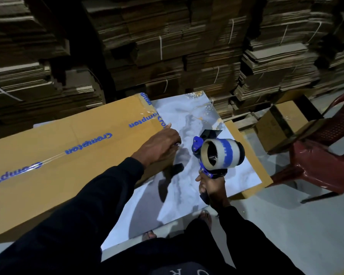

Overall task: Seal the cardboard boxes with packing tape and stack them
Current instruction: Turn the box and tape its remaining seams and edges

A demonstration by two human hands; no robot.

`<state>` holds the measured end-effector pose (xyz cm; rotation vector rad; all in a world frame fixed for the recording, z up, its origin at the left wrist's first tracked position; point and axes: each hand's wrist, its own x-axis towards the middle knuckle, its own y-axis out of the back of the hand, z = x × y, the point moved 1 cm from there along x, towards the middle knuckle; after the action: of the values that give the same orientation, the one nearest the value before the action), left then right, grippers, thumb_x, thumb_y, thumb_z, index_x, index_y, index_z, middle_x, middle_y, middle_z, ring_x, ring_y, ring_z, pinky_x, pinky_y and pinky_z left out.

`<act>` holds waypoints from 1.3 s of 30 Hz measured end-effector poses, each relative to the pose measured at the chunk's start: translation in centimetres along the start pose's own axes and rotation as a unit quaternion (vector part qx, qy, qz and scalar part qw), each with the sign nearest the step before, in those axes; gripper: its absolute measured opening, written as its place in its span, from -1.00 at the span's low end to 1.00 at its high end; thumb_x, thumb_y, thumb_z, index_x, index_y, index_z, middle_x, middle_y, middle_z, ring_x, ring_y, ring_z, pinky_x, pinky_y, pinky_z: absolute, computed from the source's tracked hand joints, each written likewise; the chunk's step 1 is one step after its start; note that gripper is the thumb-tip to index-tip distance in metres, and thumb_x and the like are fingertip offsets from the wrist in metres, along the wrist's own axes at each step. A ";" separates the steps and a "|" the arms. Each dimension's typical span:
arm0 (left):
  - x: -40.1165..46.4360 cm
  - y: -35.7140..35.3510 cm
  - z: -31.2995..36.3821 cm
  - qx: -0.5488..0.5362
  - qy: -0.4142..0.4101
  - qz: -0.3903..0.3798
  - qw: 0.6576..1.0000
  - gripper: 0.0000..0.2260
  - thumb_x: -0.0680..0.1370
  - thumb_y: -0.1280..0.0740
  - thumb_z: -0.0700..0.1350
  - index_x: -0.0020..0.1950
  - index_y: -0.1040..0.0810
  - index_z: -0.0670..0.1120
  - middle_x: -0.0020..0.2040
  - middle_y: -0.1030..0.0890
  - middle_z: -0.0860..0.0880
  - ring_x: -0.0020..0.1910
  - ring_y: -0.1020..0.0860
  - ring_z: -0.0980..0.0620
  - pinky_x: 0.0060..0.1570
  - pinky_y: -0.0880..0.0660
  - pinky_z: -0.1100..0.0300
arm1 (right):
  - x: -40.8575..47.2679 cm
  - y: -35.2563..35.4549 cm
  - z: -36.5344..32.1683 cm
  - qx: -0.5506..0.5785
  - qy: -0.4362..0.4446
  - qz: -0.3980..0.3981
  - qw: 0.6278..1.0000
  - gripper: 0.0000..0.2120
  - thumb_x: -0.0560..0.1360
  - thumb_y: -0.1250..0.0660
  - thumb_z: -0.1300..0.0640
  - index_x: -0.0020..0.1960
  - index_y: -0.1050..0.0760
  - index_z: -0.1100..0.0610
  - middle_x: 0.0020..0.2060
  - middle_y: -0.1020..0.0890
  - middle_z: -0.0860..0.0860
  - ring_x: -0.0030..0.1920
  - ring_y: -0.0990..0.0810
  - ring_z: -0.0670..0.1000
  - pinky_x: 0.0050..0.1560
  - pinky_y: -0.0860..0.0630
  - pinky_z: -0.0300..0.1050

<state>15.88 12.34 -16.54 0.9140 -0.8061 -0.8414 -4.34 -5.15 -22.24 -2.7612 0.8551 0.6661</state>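
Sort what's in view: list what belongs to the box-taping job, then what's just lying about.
In the job: long Crompton cardboard box, taped along its seam; tape dispenser in the right hand; left hand on the box end.

Lying about: red plastic chair; small cardboard box; bundled flat cardboard stacks; marble-pattern tabletop.

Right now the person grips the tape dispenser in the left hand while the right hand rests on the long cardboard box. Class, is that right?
Not quite: the hands are swapped. The head view shows the right hand gripping the tape dispenser while the left hand rests on the long cardboard box.

Marble-patterned tabletop [189, 187], a long taped cardboard box [54, 155] lying flat across its left part.
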 end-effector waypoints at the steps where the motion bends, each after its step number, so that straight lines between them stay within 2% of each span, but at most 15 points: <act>1: 0.2 0.2 0.3 0.008 0.001 0.005 1.000 -0.82 0.68 -0.23 -0.11 0.05 -0.61 -0.13 -0.02 -0.60 -0.08 0.02 -0.59 -0.11 0.60 -0.10 -0.16 | 0.1 -0.4 -0.5 0.003 -0.001 0.004 1.000 -0.70 0.63 -0.39 0.22 -0.23 -0.51 0.33 -0.55 -0.35 0.12 -0.59 -0.28 0.06 -0.48 -0.21 -0.13; 6: 1.5 0.6 2.1 0.092 0.007 -0.006 0.996 -0.72 0.64 -0.09 -0.09 -0.24 -0.44 -0.01 -0.23 -0.58 -0.05 -0.14 -0.57 -0.10 0.60 -0.10 -0.14 | 0.1 -1.9 -2.2 0.036 -0.015 0.011 0.999 -0.86 0.64 -0.36 0.29 -0.06 -0.50 0.35 -0.57 -0.46 -0.02 -0.62 -0.29 0.00 -0.54 -0.26 -0.19; 8: 2.0 0.1 1.8 0.126 0.024 -0.048 0.991 -0.70 0.68 -0.17 -0.12 -0.22 -0.54 -0.04 -0.21 -0.61 -0.06 -0.09 -0.59 -0.12 0.61 -0.03 -0.09 | 0.1 -2.1 -2.9 0.043 -0.012 0.007 0.999 -0.85 0.63 -0.36 0.28 -0.09 -0.49 0.32 -0.57 -0.43 0.00 -0.60 -0.28 0.01 -0.51 -0.24 -0.18; 10: 2.3 -0.3 1.3 0.154 0.043 -0.094 0.983 -0.66 0.70 -0.15 -0.05 -0.14 -0.63 -0.08 -0.14 -0.65 -0.08 0.01 -0.61 -0.13 0.62 0.01 -0.06 | 0.1 -2.4 -3.9 0.046 -0.017 0.010 0.999 -0.81 0.62 -0.37 0.27 -0.15 -0.49 0.31 -0.56 -0.35 0.04 -0.58 -0.26 0.03 -0.44 -0.20 -0.12; 13: 2.6 -0.3 1.5 0.164 0.064 -0.105 0.979 -0.31 0.67 0.12 0.27 -0.07 -0.70 -0.10 -0.07 -0.69 -0.07 0.13 -0.60 -0.07 0.62 0.05 -0.09 | 0.2 -3.2 -5.6 0.061 -0.010 0.008 0.998 -0.80 0.62 -0.37 0.27 -0.16 -0.50 0.30 -0.55 -0.35 0.06 -0.57 -0.26 0.04 -0.44 -0.21 -0.09; 14: 2.8 -0.2 1.7 0.167 0.084 -0.113 0.976 -0.26 0.67 0.16 0.29 0.00 -0.72 -0.10 0.02 -0.71 -0.08 0.28 -0.56 -0.07 0.62 0.09 -0.11 | 0.3 -3.5 -6.3 0.070 -0.008 0.007 0.998 -0.80 0.62 -0.36 0.27 -0.17 -0.49 0.30 -0.56 -0.36 0.06 -0.58 -0.26 0.04 -0.46 -0.23 -0.11; 16: 3.1 0.0 2.3 0.218 0.113 -0.152 0.957 -0.41 0.72 0.05 0.20 0.23 -0.70 -0.09 0.35 -0.61 -0.11 0.59 -0.26 -0.15 0.61 0.17 -0.20 | 0.5 -4.2 -7.3 0.090 -0.005 0.005 0.996 -0.81 0.62 -0.35 0.28 -0.16 -0.49 0.31 -0.57 -0.36 0.05 -0.59 -0.26 0.03 -0.50 -0.24 -0.14; 17: 3.3 0.3 2.8 0.249 0.133 -0.171 0.944 -0.51 0.73 -0.03 0.13 0.35 -0.63 -0.09 0.48 -0.49 -0.14 0.65 -0.11 -0.20 0.60 0.20 -0.25 | 0.7 -4.7 -7.8 0.097 -0.003 0.003 0.995 -0.83 0.62 -0.34 0.29 -0.14 -0.49 0.31 -0.58 -0.35 0.05 -0.60 -0.26 0.02 -0.51 -0.24 -0.15; 20: 3.7 0.1 3.9 0.247 0.209 -0.206 0.924 -0.51 0.70 -0.13 0.04 0.58 -0.36 -0.17 0.56 -0.37 -0.21 0.67 0.03 -0.26 0.59 0.22 -0.29 | 1.3 -5.9 -9.0 0.109 0.005 -0.009 0.994 -0.85 0.63 -0.32 0.31 -0.12 -0.49 0.32 -0.60 -0.34 0.04 -0.61 -0.26 0.01 -0.47 -0.20 -0.13; 24: 4.4 0.1 2.6 0.119 0.208 -0.099 0.966 -0.43 0.73 -0.11 0.08 0.66 -0.15 -0.20 0.57 -0.36 -0.23 0.65 -0.10 -0.19 0.61 0.20 -0.11 | 1.5 -8.1 -10.9 0.129 0.006 -0.033 0.991 -0.85 0.59 -0.34 0.31 -0.15 -0.51 0.32 -0.56 -0.36 0.05 -0.60 -0.25 0.00 -0.48 -0.19 -0.18; 27: 3.6 3.1 -0.1 -0.060 0.167 -0.052 0.983 -0.47 0.77 -0.06 0.04 0.69 -0.07 -0.14 0.68 -0.09 -0.12 0.68 0.05 -0.04 0.60 0.21 0.09 | 1.6 -10.5 -12.4 0.154 -0.016 -0.072 0.985 -0.75 0.60 -0.36 0.23 -0.23 -0.51 0.29 -0.53 -0.30 0.07 -0.58 -0.26 0.01 -0.48 -0.24 -0.16; 32: 2.0 4.4 -7.0 0.047 0.164 -0.035 0.985 -0.40 0.75 0.02 0.12 0.70 0.01 -0.19 0.70 0.01 -0.19 0.68 0.11 -0.10 0.64 0.19 0.02 | 1.9 -15.5 -15.0 0.168 -0.064 -0.128 0.975 -0.65 0.64 -0.32 0.13 -0.28 -0.49 0.26 -0.53 -0.27 0.04 -0.54 -0.31 0.04 -0.43 -0.29 -0.13; 35: 2.6 5.1 -9.4 0.082 0.138 -0.023 0.987 -0.34 0.71 0.12 0.18 0.62 -0.27 -0.24 0.61 -0.28 -0.24 0.63 -0.17 -0.21 0.64 0.02 -0.05 | 2.5 -18.4 -15.2 0.141 -0.071 -0.113 0.981 -0.66 0.64 -0.32 0.15 -0.27 -0.49 0.27 -0.52 -0.31 0.06 -0.51 -0.36 0.05 -0.46 -0.34 -0.14; 37: 3.1 5.4 -10.6 0.114 0.089 0.012 0.989 -0.44 0.75 0.09 0.12 0.25 -0.58 -0.20 0.22 -0.61 -0.21 0.30 -0.48 -0.24 0.47 -0.26 -0.16 | 2.9 -19.8 -14.7 0.131 -0.074 -0.083 0.985 -0.67 0.63 -0.34 0.17 -0.27 -0.48 0.27 -0.53 -0.31 0.06 -0.52 -0.37 0.05 -0.47 -0.36 -0.13; 39: 3.5 5.9 -11.7 0.137 0.070 0.028 0.988 -0.51 0.76 0.07 0.10 -0.05 -0.54 -0.10 -0.11 -0.57 -0.10 0.01 -0.46 -0.11 0.43 -0.29 -0.12 | 3.4 -20.5 -14.2 0.120 -0.075 -0.055 0.988 -0.70 0.62 -0.34 0.18 -0.25 -0.48 0.28 -0.54 -0.32 0.06 -0.53 -0.37 0.06 -0.48 -0.36 -0.12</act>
<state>29.02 15.35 -14.97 1.1732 -0.8335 -0.6185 15.04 5.87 -10.52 -2.4881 0.6953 0.6905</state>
